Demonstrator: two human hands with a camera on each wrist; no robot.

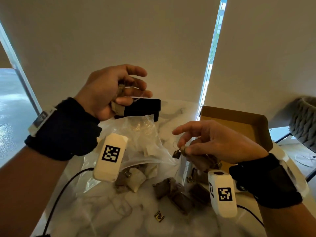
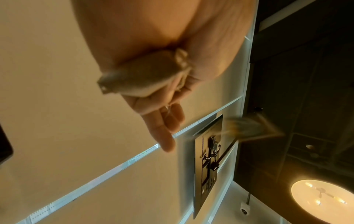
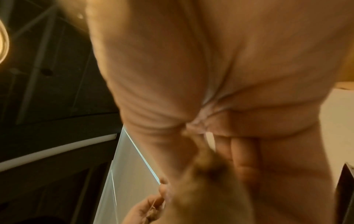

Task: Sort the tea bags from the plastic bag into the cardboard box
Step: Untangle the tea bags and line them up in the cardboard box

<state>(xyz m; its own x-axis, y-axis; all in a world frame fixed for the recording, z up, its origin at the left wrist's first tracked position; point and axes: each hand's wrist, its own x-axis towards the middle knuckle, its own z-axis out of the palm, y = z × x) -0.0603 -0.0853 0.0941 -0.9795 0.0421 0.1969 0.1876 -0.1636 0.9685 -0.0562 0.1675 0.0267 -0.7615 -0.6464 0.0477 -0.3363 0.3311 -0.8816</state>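
From the head camera, the left hand (image 1: 109,93) is raised over the table, thumb clamped down on a tea bag (image 1: 118,106) whose white string runs across the fingers. Lower and to the right, the right hand (image 1: 217,142) pinches another tea bag (image 1: 198,161) between thumb and fingertips, index finger stretched out, a small dark tag (image 1: 176,153) dangling beside it. Below them the clear plastic bag (image 1: 145,134) lies open on the marble table (image 1: 174,110), with loose tea bags (image 1: 172,189) spilled at its mouth. The cardboard box (image 1: 239,120) stands open just behind the right hand. A black case (image 1: 147,106) sits behind the left hand.

Left wrist view: the bag (image 2: 141,77) is tucked against the palm, fingers (image 2: 162,130) extended past it.

Right wrist view: very blurred; fingers (image 3: 243,154) curl inward on something brownish, hard to make out.
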